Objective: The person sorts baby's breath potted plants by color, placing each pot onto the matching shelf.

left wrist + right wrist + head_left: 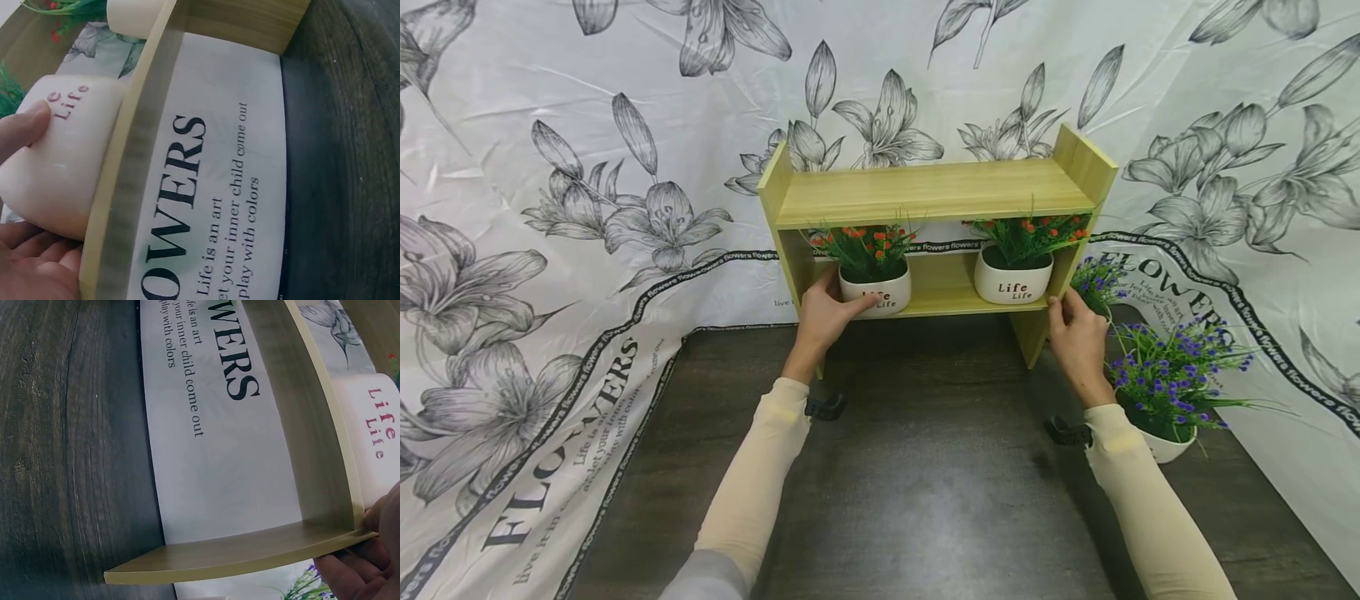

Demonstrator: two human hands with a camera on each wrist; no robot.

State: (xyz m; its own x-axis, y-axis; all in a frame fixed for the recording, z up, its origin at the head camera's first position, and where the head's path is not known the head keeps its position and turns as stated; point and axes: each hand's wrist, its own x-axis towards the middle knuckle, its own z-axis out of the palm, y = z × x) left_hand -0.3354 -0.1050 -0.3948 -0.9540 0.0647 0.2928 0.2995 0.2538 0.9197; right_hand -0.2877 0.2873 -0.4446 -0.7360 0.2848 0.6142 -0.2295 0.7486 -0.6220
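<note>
A light wooden shelf (pixel 936 190) stands against the back cloth. On its middle board sit two white pots marked "Life", each with red-flowered greenery. My left hand (pixel 826 312) grips the left potted plant (pixel 874 279), its thumb across the lettering and its other fingers at the pot's outer side, partly hidden. In the left wrist view, this pot (pixel 78 150) is at the board's front edge. My right hand (pixel 1077 340) pinches the shelf's right side panel (pixel 244 553), close to the right potted plant (pixel 1013 275).
A purple-flowered potted plant (pixel 1176 387) stands on the dark table (pixel 925 500) at right. More purple flowers (pixel 1097 283) show behind the shelf's right side. Flower-printed white cloth (pixel 647 75) hangs along the back and both sides.
</note>
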